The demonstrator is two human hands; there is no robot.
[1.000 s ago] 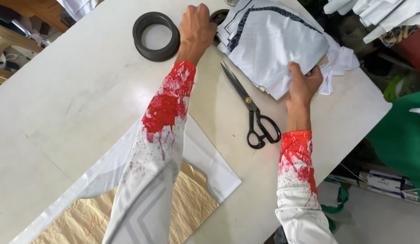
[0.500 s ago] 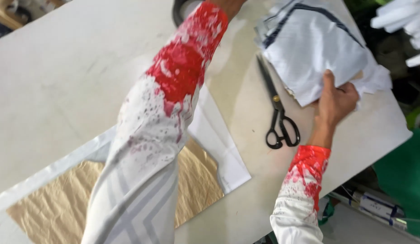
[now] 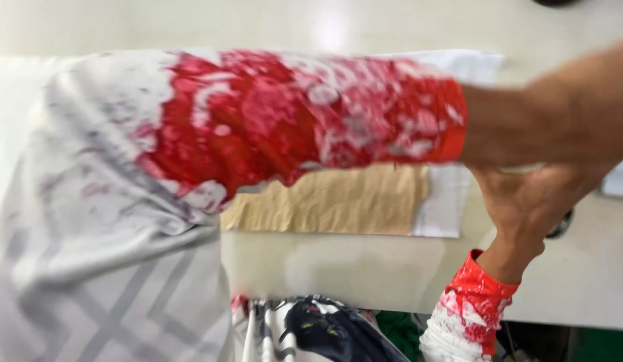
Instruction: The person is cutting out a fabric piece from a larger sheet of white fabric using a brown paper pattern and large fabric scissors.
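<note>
Red-splashed white sleeve cloth is filling most of your view: your left arm [image 3: 311,127] is stretching across the frame from lower left to the right edge, blurred. Its hand is lying outside the picture, so you cannot tell how those fingers are set.

Below it, at the near table edge, dark printed cloth [image 3: 325,328] is hanging. Your right hand [image 3: 532,208] is rising from its red cuff over the white table [image 3: 365,268], with its fingers running up behind the left forearm; whether they are apart or closed is not showing.

A small dark piece [image 3: 561,225] is peeking out just beside the right hand, at its right edge, too hidden to name or to call touched. A flat clear packet with crumpled brown paper [image 3: 338,201] is lying just left of that hand, apart from it.

By my reading, you are mid-reach with arms crossed. Any grip from here is calling for a clear sight of your fingers first.
</note>
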